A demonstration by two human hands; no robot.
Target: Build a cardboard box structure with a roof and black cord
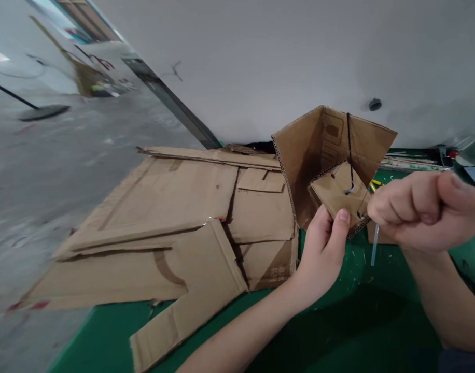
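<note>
My left hand (325, 248) grips the lower edge of a small square cardboard piece (334, 189), thumb on top and fingers beneath. Black string (350, 150) runs from the top edge of a folded upright cardboard panel (303, 160) down to a hole near the piece's middle. Thin dark strands pass through other holes near its corners. Close to the piece's right corner, my right hand (428, 210) is closed in a fist. Whatever it holds is hidden by the fingers. A translucent stick (375, 246) shows just below that fist; whether it is held I cannot tell.
Large flat cardboard sheets (175, 191) cover the left of the green table (338, 321), and an angled cardboard strip (191, 295) overhangs its front. Thin sticks (412, 161) and a clear container (471, 150) lie at the back right by the wall. Concrete floor (105, 140) stretches left.
</note>
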